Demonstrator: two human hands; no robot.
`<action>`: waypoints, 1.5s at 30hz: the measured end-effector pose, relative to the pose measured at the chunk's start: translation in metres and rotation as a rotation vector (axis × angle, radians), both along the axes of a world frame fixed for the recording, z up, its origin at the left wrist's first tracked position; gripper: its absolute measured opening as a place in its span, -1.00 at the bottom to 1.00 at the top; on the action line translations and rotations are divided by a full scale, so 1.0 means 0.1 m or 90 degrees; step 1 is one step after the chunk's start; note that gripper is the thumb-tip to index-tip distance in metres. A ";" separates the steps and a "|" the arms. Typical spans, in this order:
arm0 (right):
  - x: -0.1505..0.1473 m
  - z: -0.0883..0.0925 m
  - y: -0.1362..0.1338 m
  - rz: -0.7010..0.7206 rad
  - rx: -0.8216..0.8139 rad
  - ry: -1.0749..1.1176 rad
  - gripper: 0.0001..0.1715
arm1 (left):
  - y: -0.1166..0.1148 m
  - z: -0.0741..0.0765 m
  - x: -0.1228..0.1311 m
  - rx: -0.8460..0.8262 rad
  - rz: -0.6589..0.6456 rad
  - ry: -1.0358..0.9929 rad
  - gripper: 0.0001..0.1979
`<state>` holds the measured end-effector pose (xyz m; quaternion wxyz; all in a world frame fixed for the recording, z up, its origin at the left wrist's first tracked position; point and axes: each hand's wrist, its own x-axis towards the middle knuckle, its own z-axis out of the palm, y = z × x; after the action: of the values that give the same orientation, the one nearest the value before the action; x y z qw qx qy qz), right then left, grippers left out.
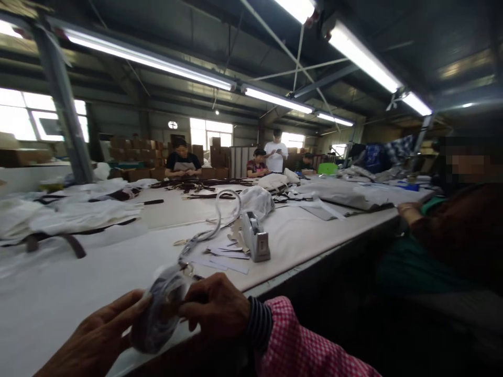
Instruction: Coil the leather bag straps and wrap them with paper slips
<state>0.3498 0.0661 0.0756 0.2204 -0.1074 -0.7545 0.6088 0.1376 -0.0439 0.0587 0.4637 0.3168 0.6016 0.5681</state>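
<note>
Low in the head view, my left hand (106, 327) grips the left side of a roundish coil wrapped in clear plastic (159, 314). The coil is tilted and slightly blurred. On its right side, the curled fingers of my right hand (216, 306) pinch at the wrapping; the fingertips are partly hidden. Just beyond the coil, a pale grey cord (214, 230) runs up over the table and bends into a loop. Metal fittings (188, 268) show close to my right hand. A grey tape dispenser (257, 238) stands beyond it, beside several paper strips (228, 254).
White bags with dark straps (78, 212) lie on the long table (298, 235) at left. Dark straps (212, 183) and grey fabric (334, 191) cover its far part. A co-worker (444, 225) sits close at right; several people are farther back.
</note>
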 end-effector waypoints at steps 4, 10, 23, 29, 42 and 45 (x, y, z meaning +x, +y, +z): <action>-0.05 -0.06 0.02 0.084 -0.157 0.059 -0.47 | -0.04 0.08 -0.22 -0.028 0.082 -0.015 -0.47; -0.23 -0.29 0.09 -0.110 0.086 0.158 -0.38 | -0.34 0.57 -0.07 0.085 -0.039 0.021 -0.68; -0.75 -0.39 -0.19 -0.164 0.868 0.206 -0.69 | -0.22 0.31 -0.30 0.059 -0.014 0.697 -0.78; -0.97 -0.54 -0.17 -0.066 0.851 0.078 -0.79 | -0.10 -0.25 -0.34 0.056 -0.030 0.888 -0.82; -1.10 -0.37 -0.07 -0.043 0.790 -0.062 -0.82 | -0.11 0.02 -0.63 0.101 -0.083 0.652 -0.80; -1.14 -0.27 -0.04 -0.045 0.721 -0.087 -0.80 | -0.06 0.02 -0.66 0.110 -0.025 0.615 -0.76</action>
<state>0.2362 0.0621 0.0488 0.2142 -0.0368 -0.9716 0.0934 0.0714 -0.0501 0.0612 0.1145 0.5923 0.6926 0.3954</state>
